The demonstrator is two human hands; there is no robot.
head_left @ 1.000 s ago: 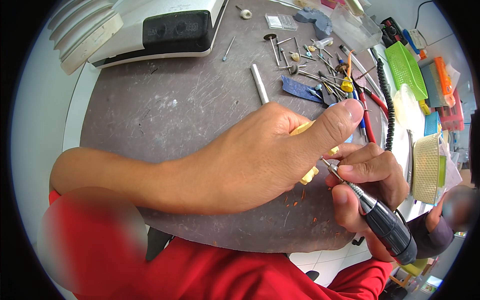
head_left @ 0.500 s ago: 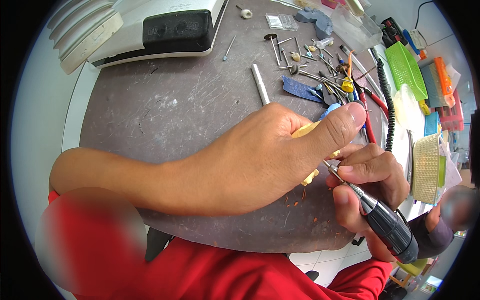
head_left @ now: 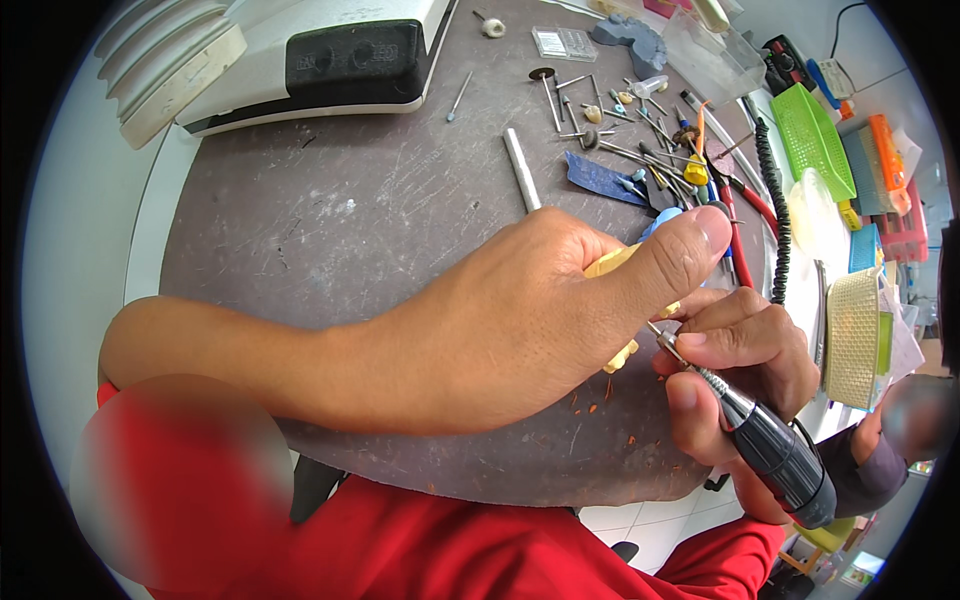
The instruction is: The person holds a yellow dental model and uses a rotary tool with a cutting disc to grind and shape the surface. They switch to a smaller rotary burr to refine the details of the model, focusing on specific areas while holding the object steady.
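Observation:
My left hand (head_left: 560,310) is closed around a yellow dental cast (head_left: 611,263). The palm and thumb hide most of it, and only small yellow edges show beyond the fingers. A dark rotary handpiece (head_left: 778,455) with a silver nose lies in my right hand (head_left: 755,345), gripped like a pen between thumb and fingers. Its thin bur points up and left into the gap beside the cast, below my left thumb. Whether the bur tip touches the cast I cannot tell.
Loose burs and polishing bits (head_left: 655,150) lie at the back right, near red-handled pliers (head_left: 738,235) and a grey-blue arch-shaped piece (head_left: 632,42). A metal rod (head_left: 520,168) rests beyond my left hand. A white machine (head_left: 330,65) stands back left. Baskets (head_left: 852,335) line the right; another person sits there.

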